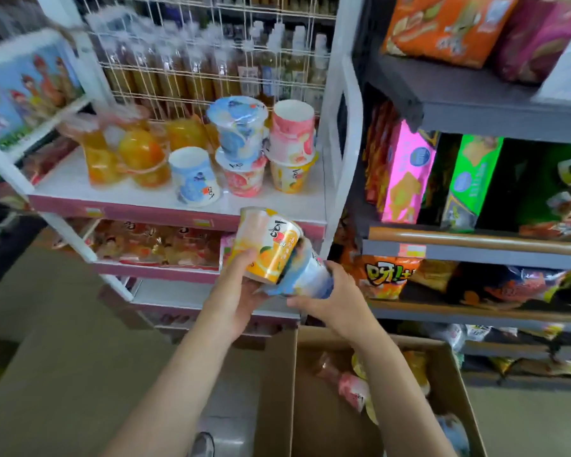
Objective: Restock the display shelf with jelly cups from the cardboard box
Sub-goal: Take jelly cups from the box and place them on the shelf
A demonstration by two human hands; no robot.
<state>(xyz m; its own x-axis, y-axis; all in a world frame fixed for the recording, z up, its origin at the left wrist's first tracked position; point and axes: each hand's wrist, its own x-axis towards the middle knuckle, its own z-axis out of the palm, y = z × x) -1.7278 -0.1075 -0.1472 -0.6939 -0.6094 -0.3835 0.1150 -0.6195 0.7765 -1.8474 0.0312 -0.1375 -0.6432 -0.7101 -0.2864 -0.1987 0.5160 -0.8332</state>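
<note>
Head view: the left hand (241,291) grips an orange jelly cup (266,245) and the right hand (330,291) clasps a blue jelly cup (307,275), touching, just below the display shelf (129,196) and above the cardboard box (310,407). Setting either down carelessly could topple the stacked cups (241,127) at the shelf's right end.

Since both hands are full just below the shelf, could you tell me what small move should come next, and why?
Probably lift the orange cup in the left hand onto the bare front right of the white shelf, since it sits just below that gap; the right hand holds the blue cup.
</note>
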